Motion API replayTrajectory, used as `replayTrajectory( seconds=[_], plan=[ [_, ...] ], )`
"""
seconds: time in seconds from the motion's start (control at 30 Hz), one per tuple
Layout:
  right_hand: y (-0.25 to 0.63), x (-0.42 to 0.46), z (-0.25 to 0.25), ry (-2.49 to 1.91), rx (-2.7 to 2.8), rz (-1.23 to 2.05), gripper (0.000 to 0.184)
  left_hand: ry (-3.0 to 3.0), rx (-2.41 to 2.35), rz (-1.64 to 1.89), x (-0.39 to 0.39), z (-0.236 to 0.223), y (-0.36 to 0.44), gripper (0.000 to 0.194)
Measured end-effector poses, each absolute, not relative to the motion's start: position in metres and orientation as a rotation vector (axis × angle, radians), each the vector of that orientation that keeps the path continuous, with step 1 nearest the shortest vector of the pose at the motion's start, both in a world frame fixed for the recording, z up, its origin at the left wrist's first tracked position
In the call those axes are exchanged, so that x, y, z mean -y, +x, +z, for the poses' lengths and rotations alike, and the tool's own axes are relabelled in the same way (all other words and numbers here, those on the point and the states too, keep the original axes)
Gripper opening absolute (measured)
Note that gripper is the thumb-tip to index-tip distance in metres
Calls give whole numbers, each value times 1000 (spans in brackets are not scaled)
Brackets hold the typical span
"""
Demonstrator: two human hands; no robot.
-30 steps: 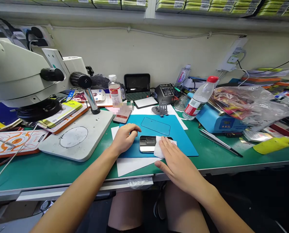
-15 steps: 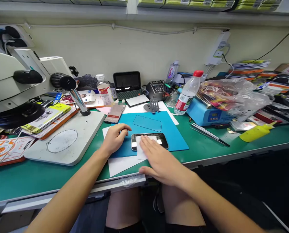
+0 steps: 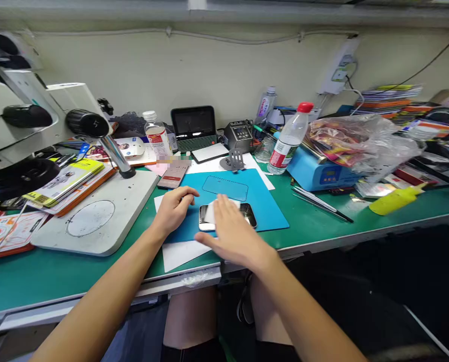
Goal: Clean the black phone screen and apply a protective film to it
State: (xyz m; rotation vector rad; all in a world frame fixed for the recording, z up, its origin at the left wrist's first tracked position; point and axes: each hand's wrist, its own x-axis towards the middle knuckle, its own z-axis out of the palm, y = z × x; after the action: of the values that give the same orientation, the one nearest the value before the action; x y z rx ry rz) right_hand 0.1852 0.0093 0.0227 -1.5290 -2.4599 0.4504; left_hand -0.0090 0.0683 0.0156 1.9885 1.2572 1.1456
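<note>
On the blue mat [image 3: 265, 213] lies a phone [image 3: 250, 215] with a glossy black face, partly covered by my right hand [image 3: 230, 229]. That hand lies flat with its fingers stretched out over a thin white wipe [image 3: 210, 214], pressing it onto the phone's glass; the thumb sticks out to the left. My left hand [image 3: 175, 208] rests at the mat's left side, fingers loosely curled in, nothing visible in them. Behind the phone a phone-shaped outline [image 3: 225, 188] is printed on the mat. A second phone [image 3: 175, 174], screen lit, is just beyond my left hand.
A microscope stand base [image 3: 134, 211] takes up the left. Tweezers [image 3: 322, 203], a yellow squeeze bottle [image 3: 394, 200], a red-capped bottle [image 3: 290, 141] and a blue device under plastic bags [image 3: 318, 168] are on the right. White paper [image 3: 183, 255] sticks out below the mat near the table edge.
My right hand has slid up and across the phone with the wipe, which now lies higher on the glass. My left hand keeps its place and curl. The view has shifted slightly.
</note>
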Motion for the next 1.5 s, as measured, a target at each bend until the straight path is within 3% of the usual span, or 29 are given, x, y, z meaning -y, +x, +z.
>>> replayTrajectory(
  seconds=[0.17,0.33,0.5,0.67,0.83,1.13,1.3,1.5],
  plan=[
    [158,-8,20,-1394,2481,459,114,1878,-1284,1206,-68,11,-12,24],
    [206,12,21,-1220,2658,389,107,1885,-1282,1201,-66,10,-13,24],
    [244,8,27,-1438,2649,347,99,1916,-1269,1187,-69,14,-11,24],
    [191,-9,25,-1547,2515,418,116,1909,-1253,1202,-69,14,-10,25],
    [149,1,21,-1290,2551,418,115,1836,-1266,1246,-67,10,-12,23],
    [235,12,20,-1488,2577,301,100,1917,-1305,1198,-67,18,-9,24],
    [191,-3,18,-1620,2461,311,114,1924,-1294,1205,-69,18,-9,24],
    [159,6,19,-1385,2520,374,111,1897,-1291,1212,-67,12,-12,24]
  ],
)
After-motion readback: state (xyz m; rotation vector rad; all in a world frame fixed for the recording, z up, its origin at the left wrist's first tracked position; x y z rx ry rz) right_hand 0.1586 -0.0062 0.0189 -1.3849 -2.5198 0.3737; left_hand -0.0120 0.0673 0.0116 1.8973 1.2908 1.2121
